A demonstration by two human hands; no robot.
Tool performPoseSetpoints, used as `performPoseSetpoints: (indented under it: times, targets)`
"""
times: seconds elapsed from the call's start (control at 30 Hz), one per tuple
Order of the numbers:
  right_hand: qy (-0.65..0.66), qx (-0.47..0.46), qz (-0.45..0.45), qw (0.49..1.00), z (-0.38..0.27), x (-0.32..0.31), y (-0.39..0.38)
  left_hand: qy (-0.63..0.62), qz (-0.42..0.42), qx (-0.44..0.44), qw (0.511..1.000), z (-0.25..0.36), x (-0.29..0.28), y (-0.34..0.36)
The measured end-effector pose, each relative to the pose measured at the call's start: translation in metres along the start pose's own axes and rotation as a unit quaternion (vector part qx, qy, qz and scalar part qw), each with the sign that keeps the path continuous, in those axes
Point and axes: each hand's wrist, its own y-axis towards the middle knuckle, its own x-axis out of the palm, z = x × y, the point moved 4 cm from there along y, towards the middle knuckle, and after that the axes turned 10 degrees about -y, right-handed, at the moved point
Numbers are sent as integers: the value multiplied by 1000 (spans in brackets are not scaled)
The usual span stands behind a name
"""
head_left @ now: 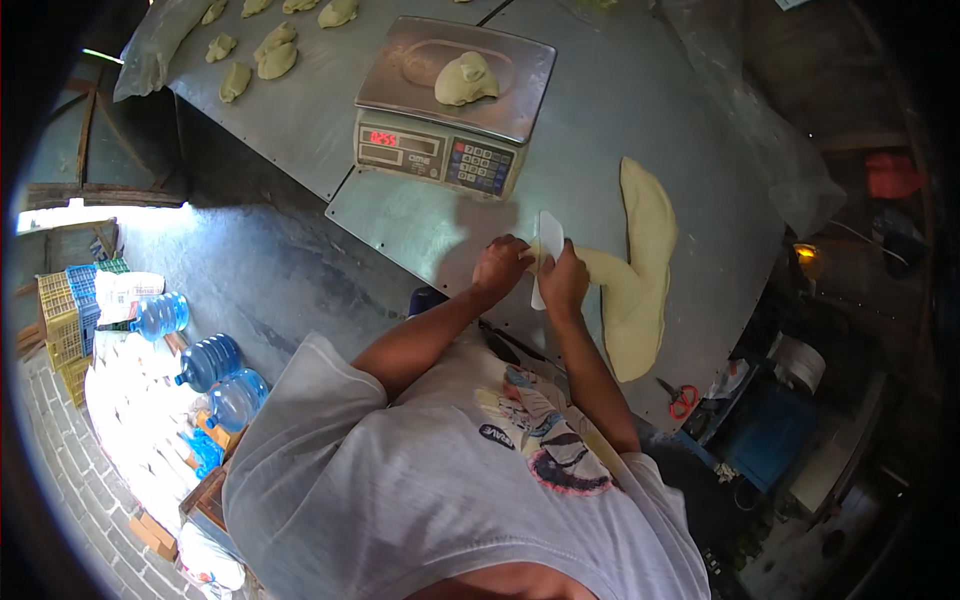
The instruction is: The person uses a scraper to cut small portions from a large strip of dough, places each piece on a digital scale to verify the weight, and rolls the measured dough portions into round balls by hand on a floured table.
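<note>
Over the table (400, 215), right hand (566, 280) around scraper (550, 232), left hand (501, 268) alongside.

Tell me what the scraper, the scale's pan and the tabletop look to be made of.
Scraper: likely smooth plastic, judging by its opaque white. Pan: probably shiny stainless steel, given its silvery glare. Tabletop: seemingly sheet metal, satin grey, with soft reflections and rivet-like dots along its edge.

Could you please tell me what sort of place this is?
Probably a bakery or dough workshop: a scale carries a dough lump, a long dough piece lies on the table, and the right hand holds a scraper.
</note>
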Motion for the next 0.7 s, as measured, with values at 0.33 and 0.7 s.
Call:
performPoseSetpoints:
  times: [0.33, 0.7]
  targets:
    - [390, 17, 22, 920, 65, 23, -8, -180, 195, 34, 964, 53, -82, 57]
    - [513, 145, 56, 844, 138, -43, -65, 73, 9, 14, 997, 60, 8, 6]
